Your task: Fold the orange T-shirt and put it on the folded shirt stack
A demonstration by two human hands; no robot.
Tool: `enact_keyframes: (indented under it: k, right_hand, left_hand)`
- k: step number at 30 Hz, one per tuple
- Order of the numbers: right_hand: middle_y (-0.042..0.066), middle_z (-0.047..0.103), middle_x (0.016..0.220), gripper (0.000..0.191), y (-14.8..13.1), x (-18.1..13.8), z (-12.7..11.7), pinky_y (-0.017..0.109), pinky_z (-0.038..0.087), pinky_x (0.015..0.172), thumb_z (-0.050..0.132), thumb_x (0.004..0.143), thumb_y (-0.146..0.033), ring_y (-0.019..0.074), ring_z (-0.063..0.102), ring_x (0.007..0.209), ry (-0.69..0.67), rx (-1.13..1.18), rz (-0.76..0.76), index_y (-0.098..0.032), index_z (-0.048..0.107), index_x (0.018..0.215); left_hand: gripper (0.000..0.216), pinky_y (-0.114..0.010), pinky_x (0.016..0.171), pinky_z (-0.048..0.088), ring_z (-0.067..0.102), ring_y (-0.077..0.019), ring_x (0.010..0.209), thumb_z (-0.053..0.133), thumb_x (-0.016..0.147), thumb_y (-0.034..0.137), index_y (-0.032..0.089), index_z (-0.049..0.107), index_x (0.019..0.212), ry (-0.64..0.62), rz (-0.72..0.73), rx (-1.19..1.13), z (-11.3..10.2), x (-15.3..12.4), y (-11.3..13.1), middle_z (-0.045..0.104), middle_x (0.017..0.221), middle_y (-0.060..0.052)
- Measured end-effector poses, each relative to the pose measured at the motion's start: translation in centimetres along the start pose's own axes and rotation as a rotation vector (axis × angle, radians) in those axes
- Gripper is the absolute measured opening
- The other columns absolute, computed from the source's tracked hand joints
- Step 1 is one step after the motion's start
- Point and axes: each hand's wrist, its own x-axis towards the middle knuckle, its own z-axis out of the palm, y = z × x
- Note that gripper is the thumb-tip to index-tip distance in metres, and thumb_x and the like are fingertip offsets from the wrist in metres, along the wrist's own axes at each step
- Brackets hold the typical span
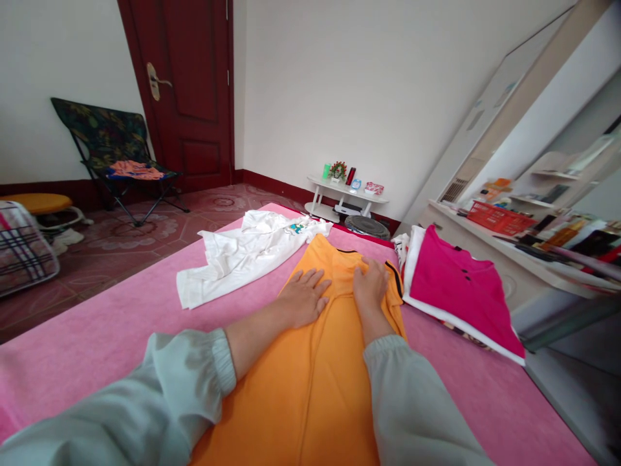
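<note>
Far left, off the bed: plaid bag (pixel 22 249) on the floor; folding chair (pixel 116 152) by the wall with an orange cloth on its seat; dark red door (pixel 187 90) behind it.

On the pink bedspread (pixel 97 349), left to right: white shirt (pixel 242 255), crumpled and spread, its near edge just beside the orange garment (pixel 310 382); the orange garment runs lengthwise from the near edge of the view to its black-trimmed far end; folded pink shirt (pixel 456 285) on a white one, just right of it, apart.

Left hand (pixel 303 299): flat, fingers spread, palm down on the left part of the orange garment; nothing pinched. Right hand (pixel 371 285): palm down, fingers together, pressing the garment near the black trim at its far right; whether the fingertips grip a fold, cannot tell.

Risks, as judged: uneven pressure from the two hands may drag the cloth and set a crease between them; a sweep leftward may catch the white shirt's edge and pull it along; a push rightward may nudge the folded stack out of square.

The garment lies directly under both hands, the greater part of it between the sleeves and nearer the body.
</note>
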Motion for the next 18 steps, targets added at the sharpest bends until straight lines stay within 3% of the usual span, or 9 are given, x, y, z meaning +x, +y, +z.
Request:
enact_keyframes:
  k: [7, 12, 15, 18]
  right_hand:
    - [0.008, 0.066, 0.107, 0.030, -0.9, 4.8, 2.6, 0.033, 0.040, 0.084, 0.049, 0.084, -0.033, 0.0229, 0.056, 0.101, -0.270, -0.323, -0.185, -0.021, 0.065, 0.107]
    - [0.015, 0.063, 0.105, 0.032, -0.8, 5.6, 4.2, 0.034, 0.041, 0.082, 0.037, 0.089, -0.022, 0.0240, 0.056, 0.102, -0.280, -0.401, -0.246, -0.013, 0.066, 0.100]
    - [0.012, 0.063, 0.105, 0.029, -0.8, 5.5, 3.9, 0.032, 0.043, 0.077, 0.039, 0.089, -0.023, 0.0225, 0.058, 0.099, -0.315, -0.409, -0.291, -0.016, 0.065, 0.101]
    - [0.008, 0.063, 0.107, 0.027, -0.2, 6.0, 2.2, 0.030, 0.043, 0.080, 0.050, 0.084, -0.025, 0.0200, 0.058, 0.099, -0.342, -0.425, -0.331, -0.020, 0.063, 0.107]
  left_hand:
    - [0.055, -0.048, 0.112, 0.014, 0.017, -0.0265, 0.139, 0.020, 0.095, 0.046, 0.021, 0.032, 0.142, 0.007, -0.002, -0.004, -0.2, -0.1, 0.1, 0.022, 0.152, -0.009]
    - [0.055, -0.049, 0.112, 0.014, 0.017, -0.0264, 0.140, 0.020, 0.094, 0.046, 0.022, 0.032, 0.142, 0.009, -0.007, -0.013, -0.3, -0.1, 0.2, 0.020, 0.153, -0.008]
    - [0.055, -0.049, 0.112, 0.015, 0.017, -0.0264, 0.140, 0.020, 0.094, 0.046, 0.022, 0.032, 0.142, -0.007, -0.010, -0.017, -0.7, -0.1, 0.2, 0.020, 0.153, -0.008]
    - [0.055, -0.049, 0.112, 0.015, 0.017, -0.0263, 0.140, 0.020, 0.094, 0.045, 0.022, 0.032, 0.142, -0.015, -0.013, -0.023, -0.8, -0.1, 0.2, 0.021, 0.153, -0.008]
